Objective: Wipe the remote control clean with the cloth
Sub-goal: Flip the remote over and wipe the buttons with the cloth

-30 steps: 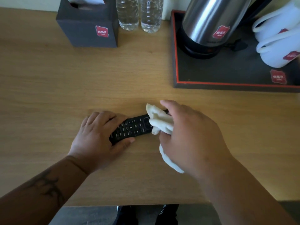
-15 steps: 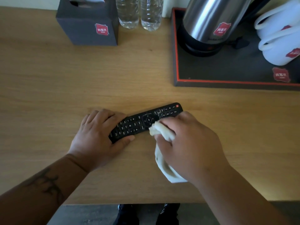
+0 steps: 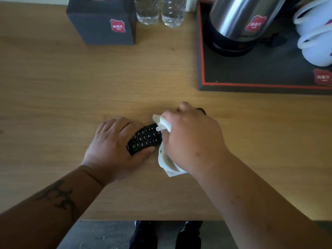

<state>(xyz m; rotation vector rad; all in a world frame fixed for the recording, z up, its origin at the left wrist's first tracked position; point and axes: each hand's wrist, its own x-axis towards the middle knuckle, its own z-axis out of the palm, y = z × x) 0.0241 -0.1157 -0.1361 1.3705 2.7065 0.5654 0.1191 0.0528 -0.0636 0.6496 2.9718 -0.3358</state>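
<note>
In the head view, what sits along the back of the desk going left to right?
Dark tissue box → first water bottle → second water bottle → steel kettle on the red-edged black tray → white cups, also on the tray, at the right edge.

A wooden table point(image 3: 53, 90) is bearing a dark tissue box point(image 3: 100, 24) and two clear water bottles point(image 3: 159, 11), all standing well beyond the fingers at the far edge. A black tray point(image 3: 251, 78) with a red border is lying beyond the fingers to the right, carrying a steel kettle point(image 3: 237, 20) and white cups point(image 3: 316, 38).
</note>
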